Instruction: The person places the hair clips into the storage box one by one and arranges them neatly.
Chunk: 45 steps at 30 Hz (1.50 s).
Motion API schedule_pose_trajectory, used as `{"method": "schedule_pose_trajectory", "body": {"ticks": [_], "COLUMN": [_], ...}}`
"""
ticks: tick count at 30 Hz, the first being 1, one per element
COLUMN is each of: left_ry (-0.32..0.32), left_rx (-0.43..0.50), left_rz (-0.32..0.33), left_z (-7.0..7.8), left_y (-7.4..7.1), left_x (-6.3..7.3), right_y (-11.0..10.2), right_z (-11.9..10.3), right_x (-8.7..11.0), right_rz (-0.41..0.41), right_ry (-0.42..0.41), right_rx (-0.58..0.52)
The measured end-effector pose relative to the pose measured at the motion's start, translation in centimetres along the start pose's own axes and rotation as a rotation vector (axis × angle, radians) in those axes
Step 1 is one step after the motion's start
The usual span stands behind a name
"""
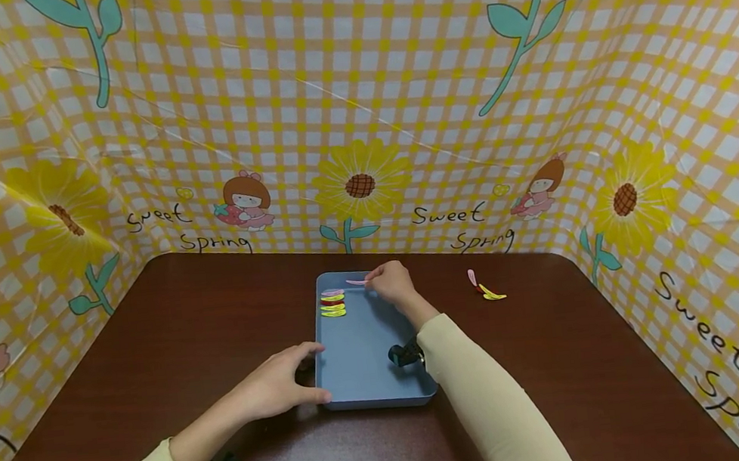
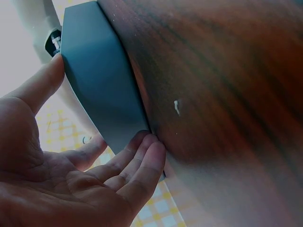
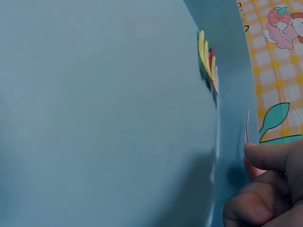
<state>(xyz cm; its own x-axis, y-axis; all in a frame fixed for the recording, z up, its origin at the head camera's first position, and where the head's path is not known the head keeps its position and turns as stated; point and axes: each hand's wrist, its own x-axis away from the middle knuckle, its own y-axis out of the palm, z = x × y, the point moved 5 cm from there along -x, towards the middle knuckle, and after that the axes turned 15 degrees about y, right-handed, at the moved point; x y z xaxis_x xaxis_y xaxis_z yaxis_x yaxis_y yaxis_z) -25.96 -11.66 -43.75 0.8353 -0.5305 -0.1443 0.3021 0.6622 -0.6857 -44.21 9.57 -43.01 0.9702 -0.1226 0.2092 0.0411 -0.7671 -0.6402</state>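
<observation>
A blue-grey rectangular tray (image 1: 367, 360) lies on the brown table. My right hand (image 1: 391, 283) pinches a pink snap hair clip (image 1: 356, 283) between thumb and fingers over the tray's far end; in the right wrist view this clip (image 3: 247, 127) points up, edge-on. Along the tray's far left side, several hair clips lie in a column: a pinkish-purple clip (image 1: 332, 293), a red clip (image 1: 333, 303) and yellow clips (image 1: 334, 313). My left hand (image 1: 277, 384) rests against the tray's left side, fingers spread, with fingertips touching the outer wall (image 2: 102, 71).
Right of the tray, a loose pink clip (image 1: 472, 277) and a yellow clip (image 1: 493, 295) lie on the table (image 1: 549, 362), with a bit of red beside them. A checked, sunflower-printed cloth (image 1: 354, 95) rises behind the table and at both sides.
</observation>
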Motion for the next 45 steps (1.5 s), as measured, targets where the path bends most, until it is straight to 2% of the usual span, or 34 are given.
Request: {"method": "schedule_pose_trajectory", "body": {"ticks": [12, 17, 24, 45], "left_ry": [-0.009, -0.011, -0.014, -0.019], "left_rx": [-0.012, -0.019, -0.018, -0.003], "left_rz": [0.003, 0.002, 0.009, 0.003], "left_z": [0.3, 0.3, 0.3, -0.1], "left_y": [-0.1, -0.1, -0.1, 0.1], "left_x": [-0.1, -0.1, -0.1, -0.1], "right_y": [0.9, 1.0, 1.4, 1.6], "right_z": [0.8, 0.8, 0.9, 0.9], "right_x": [-0.3, -0.2, -0.3, 0.1], "right_rz": [0.070, 0.095, 0.100, 0.070], "right_ry": [0.026, 0.010, -0.011, 0.000], "right_rx": [0.053, 0.052, 0.083, 0.098]}}
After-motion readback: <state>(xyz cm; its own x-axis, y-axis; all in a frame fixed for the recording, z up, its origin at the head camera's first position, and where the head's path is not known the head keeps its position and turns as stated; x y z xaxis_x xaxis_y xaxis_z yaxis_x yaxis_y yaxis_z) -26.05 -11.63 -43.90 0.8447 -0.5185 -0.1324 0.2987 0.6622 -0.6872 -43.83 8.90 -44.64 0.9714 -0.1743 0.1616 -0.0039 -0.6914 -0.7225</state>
